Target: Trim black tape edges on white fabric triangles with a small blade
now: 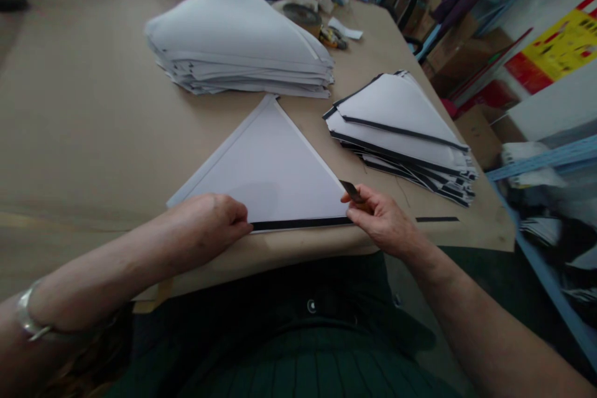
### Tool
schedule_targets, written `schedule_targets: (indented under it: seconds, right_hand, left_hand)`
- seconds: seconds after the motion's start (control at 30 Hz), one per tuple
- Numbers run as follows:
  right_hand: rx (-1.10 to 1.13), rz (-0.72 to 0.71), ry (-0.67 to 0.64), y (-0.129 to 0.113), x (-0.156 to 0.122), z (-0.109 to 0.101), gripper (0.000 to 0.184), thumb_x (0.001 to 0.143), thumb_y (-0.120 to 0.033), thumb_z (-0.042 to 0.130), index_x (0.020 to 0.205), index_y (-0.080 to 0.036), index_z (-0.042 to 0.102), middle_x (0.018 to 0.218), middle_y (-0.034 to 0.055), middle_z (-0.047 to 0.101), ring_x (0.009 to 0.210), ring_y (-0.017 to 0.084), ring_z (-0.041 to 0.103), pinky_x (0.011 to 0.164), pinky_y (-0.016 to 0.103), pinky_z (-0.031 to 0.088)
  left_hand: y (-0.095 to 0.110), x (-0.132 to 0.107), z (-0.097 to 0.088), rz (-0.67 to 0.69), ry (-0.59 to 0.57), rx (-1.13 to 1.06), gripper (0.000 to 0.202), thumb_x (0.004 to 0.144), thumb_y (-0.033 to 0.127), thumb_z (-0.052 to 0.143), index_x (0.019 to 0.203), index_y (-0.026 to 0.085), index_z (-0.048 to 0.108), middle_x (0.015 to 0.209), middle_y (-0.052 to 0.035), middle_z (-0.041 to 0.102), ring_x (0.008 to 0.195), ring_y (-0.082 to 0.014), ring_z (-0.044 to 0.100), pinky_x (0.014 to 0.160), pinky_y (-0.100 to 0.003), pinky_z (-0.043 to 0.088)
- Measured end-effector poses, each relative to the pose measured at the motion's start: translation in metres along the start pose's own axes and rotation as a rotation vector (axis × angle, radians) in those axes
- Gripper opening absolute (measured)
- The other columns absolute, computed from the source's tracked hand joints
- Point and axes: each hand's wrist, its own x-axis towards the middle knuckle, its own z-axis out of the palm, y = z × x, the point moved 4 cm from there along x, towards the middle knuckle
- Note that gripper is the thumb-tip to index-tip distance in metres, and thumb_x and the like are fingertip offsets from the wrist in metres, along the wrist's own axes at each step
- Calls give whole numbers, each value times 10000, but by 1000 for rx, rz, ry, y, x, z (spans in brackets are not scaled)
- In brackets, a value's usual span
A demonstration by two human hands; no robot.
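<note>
White triangular panel (280,161) lies flat on the table (93,112), apex pointing away, a narrow border along its left side. Black strip (298,223) runs straight along the panel's near edge. Dark flat tool (351,191) sits slanted by the right corner (contact unconfirmed).

There are two hands (228,217) (382,217), two stacks (237,31) (405,118), one separate sheet (275,161) and one bracelet (24,311).

Both bare forearms (140,252) angle inward, the left hand (222,217) curled palm down, the right hand (383,219) pinching.
</note>
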Motion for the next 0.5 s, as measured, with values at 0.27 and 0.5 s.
schedule_targets:
  seconds: [0.27,0.5]
  right_hand:
    - [-38,43,55,18,10,5,186,737,-236,526,910,-177,562,693,-26,537,614,108,488,588,220,371]
    - [-240,19,29,20,8,10,267,773,-319,540,993,-183,605,826,24,650,732,153,610,677,249,443]
  left_hand:
    - [-10,-9,-7,2,-12,-71,303,782,359,443,607,186,619,526,-2,545,499,-120,449,511,-253,280]
    - [-94,-46,-11,-197,-64,-214,283,721,375,463,630,166,631,513,30,450,510,-113,394,494,-215,277]
